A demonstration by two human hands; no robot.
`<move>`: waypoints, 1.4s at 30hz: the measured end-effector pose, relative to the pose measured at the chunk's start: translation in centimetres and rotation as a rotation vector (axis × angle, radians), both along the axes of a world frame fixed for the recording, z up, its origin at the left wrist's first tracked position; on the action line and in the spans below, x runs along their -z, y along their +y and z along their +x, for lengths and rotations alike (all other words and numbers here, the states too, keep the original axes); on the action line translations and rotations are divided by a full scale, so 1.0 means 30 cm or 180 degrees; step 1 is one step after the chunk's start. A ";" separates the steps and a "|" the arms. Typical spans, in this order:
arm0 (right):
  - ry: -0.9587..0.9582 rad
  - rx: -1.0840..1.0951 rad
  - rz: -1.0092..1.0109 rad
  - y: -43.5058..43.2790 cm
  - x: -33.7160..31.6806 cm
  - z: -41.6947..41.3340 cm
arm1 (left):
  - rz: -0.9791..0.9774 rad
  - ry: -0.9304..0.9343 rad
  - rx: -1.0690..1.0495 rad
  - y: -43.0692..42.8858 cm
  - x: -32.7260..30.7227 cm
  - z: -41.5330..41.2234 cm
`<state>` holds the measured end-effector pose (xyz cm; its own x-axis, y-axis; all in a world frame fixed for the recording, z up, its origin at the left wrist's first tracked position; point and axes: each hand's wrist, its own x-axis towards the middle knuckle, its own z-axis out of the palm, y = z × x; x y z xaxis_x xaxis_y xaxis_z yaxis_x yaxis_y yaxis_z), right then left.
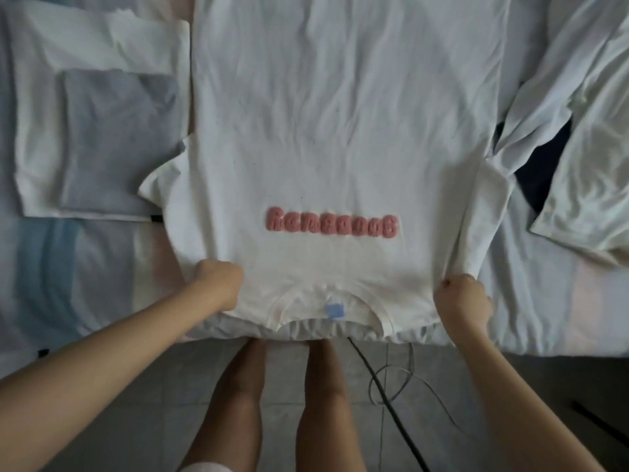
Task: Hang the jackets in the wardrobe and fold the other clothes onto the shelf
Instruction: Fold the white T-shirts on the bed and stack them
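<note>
We stand at the edge of a bed (68,284) covered in a pale sheet, with a grey tiled floor (136,403) under our bare legs (238,403).

A white T-shirt (340,114) lies flat and face up across the middle of the bed. Its collar is at the near edge and its hem is far from us.

Left of the T-shirt and touching its sleeve is a folded white garment (102,39). A smaller folded grey-blue piece (115,141) lies on top of it.

Right of the T-shirt is a crumpled white garment (585,165). A dark navy cloth (544,172) shows from under it, just beside the T-shirt's other sleeve.

Our left hand (216,284) is curled into a fist, bunching the fabric of the T-shirt's shoulder left of the collar. Our right hand (464,301) is also closed, gripping the shoulder on the other side.

Raised pink lettering (332,223) runs in one row across the T-shirt's chest, but it is too blurred for us to read. Inside the collar is a small blue label (335,310), and we can make out no writing on it.

A thin dark cable (391,403) trails over the floor below the T-shirt's collar.
</note>
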<state>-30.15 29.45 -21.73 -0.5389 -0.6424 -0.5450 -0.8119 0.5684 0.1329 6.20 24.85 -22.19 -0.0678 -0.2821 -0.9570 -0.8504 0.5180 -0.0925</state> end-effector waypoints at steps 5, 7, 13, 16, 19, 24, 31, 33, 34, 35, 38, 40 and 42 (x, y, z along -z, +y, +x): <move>-0.0762 -0.1491 -0.1657 -0.257 0.077 0.169 | -0.2291 0.1884 0.0052 -0.167 0.050 -0.182; -0.0979 -0.2140 -0.1345 -0.364 0.135 0.223 | -0.2344 0.2071 0.0057 -0.285 0.096 -0.232; -0.0643 -0.2189 -0.0700 -0.894 0.253 0.202 | -0.2609 0.1869 -0.0312 -0.856 0.265 -0.264; -0.0408 -0.1871 -0.0440 -1.181 0.260 0.126 | -0.2793 0.1607 -0.0622 -1.141 0.281 -0.273; -0.0395 -0.1600 -0.0436 -1.407 0.271 0.075 | -0.2891 0.1572 -0.0870 -1.349 0.294 -0.306; -0.0352 -0.1468 -0.0809 -1.603 0.295 0.013 | -0.3447 0.1505 -0.1068 -1.469 0.345 -0.353; -0.0037 0.1587 -0.2409 -1.635 0.285 -0.233 | -0.3674 0.1609 -0.0983 -1.454 0.349 -0.343; -0.0629 0.1668 -0.2319 -1.682 0.269 -0.288 | -0.3660 0.1631 -0.0981 -1.458 0.350 -0.342; -0.0851 0.1595 -0.2396 -1.698 0.254 -0.305 | -0.3658 0.1647 -0.0964 -1.461 0.351 -0.341; -0.0963 0.1544 -0.2472 -1.709 0.244 -0.314 | -0.3666 0.1676 -0.0962 -1.458 0.351 -0.335; -0.0586 0.1285 -0.2439 -1.741 0.226 -0.348 | -0.3698 0.1718 -0.0945 -1.465 0.347 -0.335; -0.0392 0.1167 -0.2246 -1.746 0.236 -0.354 | -0.3696 0.1721 -0.0935 -1.466 0.353 -0.340; -0.0164 0.1135 -0.2349 -1.746 0.251 -0.328 | -0.3696 0.1728 -0.0938 -1.467 0.353 -0.344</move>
